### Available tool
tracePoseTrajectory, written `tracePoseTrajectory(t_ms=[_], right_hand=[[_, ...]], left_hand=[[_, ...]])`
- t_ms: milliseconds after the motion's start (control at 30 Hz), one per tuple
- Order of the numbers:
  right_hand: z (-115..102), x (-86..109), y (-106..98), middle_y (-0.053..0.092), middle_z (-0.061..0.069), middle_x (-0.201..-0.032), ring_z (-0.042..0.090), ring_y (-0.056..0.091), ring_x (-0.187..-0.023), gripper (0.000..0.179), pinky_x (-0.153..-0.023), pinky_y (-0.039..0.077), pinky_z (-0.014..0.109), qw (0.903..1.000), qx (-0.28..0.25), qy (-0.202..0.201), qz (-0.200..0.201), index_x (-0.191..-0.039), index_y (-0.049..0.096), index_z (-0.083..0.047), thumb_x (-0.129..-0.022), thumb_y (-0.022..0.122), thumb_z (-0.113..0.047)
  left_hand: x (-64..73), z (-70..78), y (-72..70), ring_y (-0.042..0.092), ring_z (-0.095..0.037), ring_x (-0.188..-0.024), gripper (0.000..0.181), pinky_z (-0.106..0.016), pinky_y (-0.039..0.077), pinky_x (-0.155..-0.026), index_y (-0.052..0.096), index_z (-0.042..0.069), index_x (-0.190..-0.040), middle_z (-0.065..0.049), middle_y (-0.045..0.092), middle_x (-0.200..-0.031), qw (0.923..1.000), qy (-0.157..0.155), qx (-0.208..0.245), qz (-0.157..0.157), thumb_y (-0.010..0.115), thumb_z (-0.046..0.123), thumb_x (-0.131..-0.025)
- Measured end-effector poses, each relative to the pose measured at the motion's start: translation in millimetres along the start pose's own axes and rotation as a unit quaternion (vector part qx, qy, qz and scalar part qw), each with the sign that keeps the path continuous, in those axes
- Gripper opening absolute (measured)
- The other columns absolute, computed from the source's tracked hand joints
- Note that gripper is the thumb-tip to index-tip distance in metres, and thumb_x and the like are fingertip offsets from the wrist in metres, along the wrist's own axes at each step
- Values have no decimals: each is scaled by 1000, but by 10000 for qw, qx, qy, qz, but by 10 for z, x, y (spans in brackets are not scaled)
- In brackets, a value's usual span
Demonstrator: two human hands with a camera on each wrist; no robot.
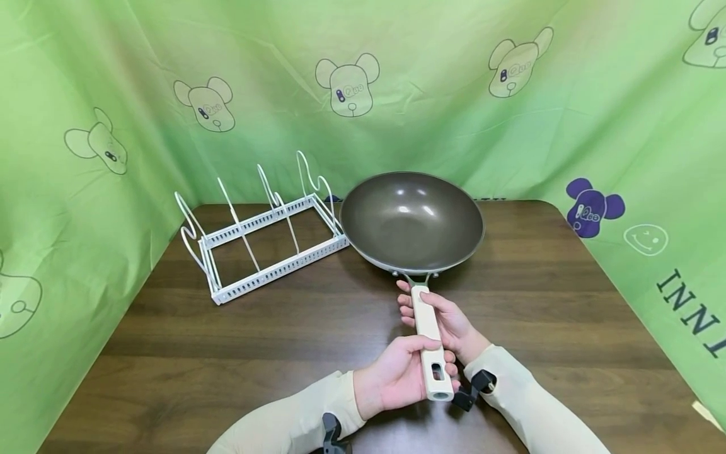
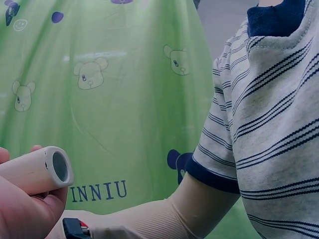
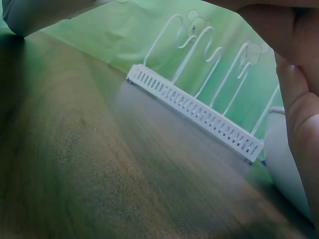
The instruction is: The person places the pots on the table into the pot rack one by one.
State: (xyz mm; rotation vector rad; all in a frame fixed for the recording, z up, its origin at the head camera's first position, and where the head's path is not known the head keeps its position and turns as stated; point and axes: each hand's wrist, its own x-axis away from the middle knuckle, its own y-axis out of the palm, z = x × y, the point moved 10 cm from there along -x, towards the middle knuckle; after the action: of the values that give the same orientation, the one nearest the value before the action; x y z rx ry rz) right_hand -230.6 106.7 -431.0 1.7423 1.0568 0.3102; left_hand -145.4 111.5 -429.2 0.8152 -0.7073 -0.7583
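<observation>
A deep frying pan [image 1: 411, 221] with a dark grey-brown inside and a pale outside is held above the table, its open side up. Its cream handle [image 1: 426, 315] points toward me. My left hand [image 1: 397, 375] grips the handle near its end, thumb on top and fingers underneath. Closer to the pan, my right hand [image 1: 450, 325] holds the same handle, its thumb on top and fingertips showing on the left side. In the left wrist view the round handle end [image 2: 60, 167] sticks out of the left hand. The right wrist view shows the pan's pale outside [image 3: 286, 159] beside right-hand fingers [image 3: 304, 109].
Left of the pan, a white metal rack [image 1: 283, 265] with upright wire dividers [image 1: 229, 205] stands on the brown wooden table [image 1: 255, 340]. The pan's left rim overlaps the rack's right end in the head view. A green printed curtain [image 1: 420, 113] surrounds the table.
</observation>
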Motion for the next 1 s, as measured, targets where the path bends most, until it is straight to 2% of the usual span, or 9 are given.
tracePoseTrajectory(t_ms=[167, 267, 500, 833, 1000], right_hand=[[15, -21, 24, 53, 9, -108, 18, 60, -95, 32, -95, 49, 30, 9997, -218, 38, -84, -135, 44, -4, -108, 27, -9], [29, -42, 50, 51, 9, -104, 17, 58, -91, 26, -92, 49, 29, 9990, -368, 81, -225, -129, 42, -4, -108, 27, -9], [60, -62, 96, 49, 8, -104, 16, 55, -90, 19, -88, 49, 28, 9965, -590, 207, -562, -124, 39, -5, -107, 32, -10], [70, -60, 86, 50, 7, -106, 14, 56, -91, 22, -88, 50, 28, 9968, -421, 182, -662, -126, 41, -4, -108, 30, -10], [50, -61, 77, 50, 6, -101, 14, 56, -87, 23, -85, 51, 28, 9975, -255, 127, -647, -125, 39, -4, -107, 26, -8]], left_hand=[[4, 0, 0, 46, -12, -79, 16, -27, 44, -81, 45, 8, -103, 2, 45, -84, 10000, 4, 21, 14, 31, 13, -98], [9, 7, 8, 45, -12, -78, 16, -26, 43, -80, 45, 9, -101, 2, 45, -83, 10000, 42, 5, -2, 30, 13, -98], [17, 12, 14, 42, -10, -75, 15, -25, 41, -79, 44, 11, -97, 2, 42, -83, 10000, 56, 46, 3, 29, 12, -98], [11, -17, 4, 39, -10, -75, 10, -24, 39, -77, 37, 10, -102, 1, 39, -84, 9999, -1, 34, -123, 29, 12, -97], [-7, -22, -6, 38, -10, -73, 12, -26, 37, -77, 33, 13, -107, 0, 38, -84, 9997, 7, -51, -236, 28, 11, -96]])
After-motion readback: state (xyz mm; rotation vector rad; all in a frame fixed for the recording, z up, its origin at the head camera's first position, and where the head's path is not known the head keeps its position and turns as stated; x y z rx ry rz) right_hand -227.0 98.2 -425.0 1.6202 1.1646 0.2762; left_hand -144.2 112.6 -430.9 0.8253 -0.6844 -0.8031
